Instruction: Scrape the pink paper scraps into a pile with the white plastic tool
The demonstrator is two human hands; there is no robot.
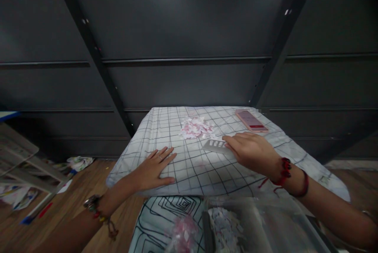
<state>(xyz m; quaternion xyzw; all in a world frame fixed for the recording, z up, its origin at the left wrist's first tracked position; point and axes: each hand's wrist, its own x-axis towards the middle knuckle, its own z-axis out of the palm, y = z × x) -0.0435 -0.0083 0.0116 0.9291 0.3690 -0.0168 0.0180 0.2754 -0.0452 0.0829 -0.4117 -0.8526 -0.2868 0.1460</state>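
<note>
My left hand (158,168) lies flat with fingers spread on the white grid-patterned cloth (189,170). In my right hand (251,150) is a flat, pale grey plastic piece with slots (216,145), pinched at its right end and held low over the cloth. Just beyond its left end sits a heap of small white and pink pieces (196,127), which look like paper or plastic scraps. A phone (251,121) with a pink rim lies past my right hand, its screen lit.
Nearest me stands a see-through plastic box (265,225) holding whitish pieces (224,229). Left of it, a pink-filled see-through bag (183,233) rests on a pale blue patterned surface (153,217). Dark panels (186,83) rise behind the table. A whitish frame (47,170) stands at left.
</note>
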